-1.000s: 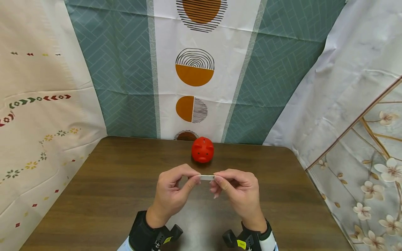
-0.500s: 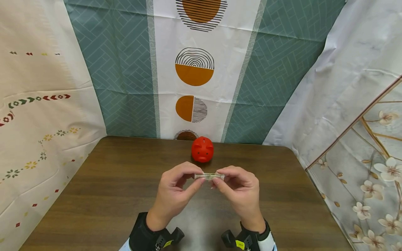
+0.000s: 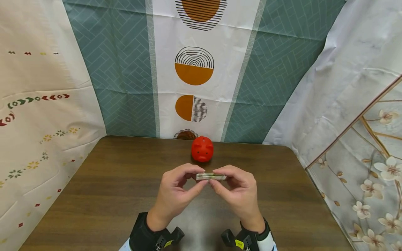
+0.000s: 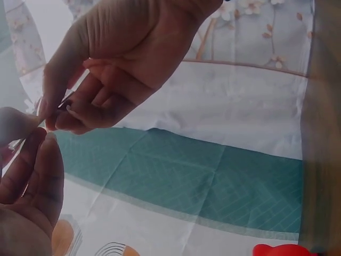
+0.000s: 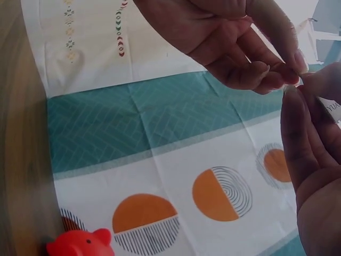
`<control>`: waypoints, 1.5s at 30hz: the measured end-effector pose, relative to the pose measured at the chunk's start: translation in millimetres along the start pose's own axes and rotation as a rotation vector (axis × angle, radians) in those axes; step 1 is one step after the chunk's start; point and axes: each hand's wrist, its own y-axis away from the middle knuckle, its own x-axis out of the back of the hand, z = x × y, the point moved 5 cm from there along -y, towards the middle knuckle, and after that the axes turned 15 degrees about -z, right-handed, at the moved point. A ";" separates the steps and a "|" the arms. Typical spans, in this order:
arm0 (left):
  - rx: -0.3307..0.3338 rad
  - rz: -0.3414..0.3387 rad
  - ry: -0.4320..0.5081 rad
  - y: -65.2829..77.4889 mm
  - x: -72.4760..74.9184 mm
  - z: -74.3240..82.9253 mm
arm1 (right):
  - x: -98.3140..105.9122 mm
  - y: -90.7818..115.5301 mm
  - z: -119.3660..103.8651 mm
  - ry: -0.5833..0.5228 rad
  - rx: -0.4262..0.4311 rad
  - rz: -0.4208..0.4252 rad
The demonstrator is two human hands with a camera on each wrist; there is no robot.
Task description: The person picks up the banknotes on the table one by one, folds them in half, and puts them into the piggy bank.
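Both hands hold a small folded banknote [image 3: 211, 176] between them, above the middle of the table. My left hand [image 3: 174, 191] pinches its left part between thumb and fingers. At the right part, my right hand [image 3: 240, 191] pinches in the same way, and the two thumb tips nearly meet below the strip. Part of the note, with the printed letters "YUA" [image 5: 333, 106], shows beside the right hand [image 5: 319, 186] in the right wrist view. The fingers hide most of it in the left wrist view. Beyond the hands stands a red piggy bank [image 3: 202, 149] with a slot on top.
The brown wooden table [image 3: 103, 195] reaches back to a teal and white patterned cloth [image 3: 125, 69]. A cream embroidered cloth [image 3: 47, 139] hangs at the left, and a white floral curtain [image 3: 361, 157] at the right. Each wrist wears a black strap with a camera [image 3: 164, 238].
The banknote showed as a thin pale strip between spread hands; now more of its folded face shows. The hands have drawn closer together, thumbs nearly meeting. The piggy bank has not moved.
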 end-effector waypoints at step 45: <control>0.172 -0.038 0.185 1.7 10.6 -9.7 | 8.3 2.2 3.4 -0.150 -0.083 0.027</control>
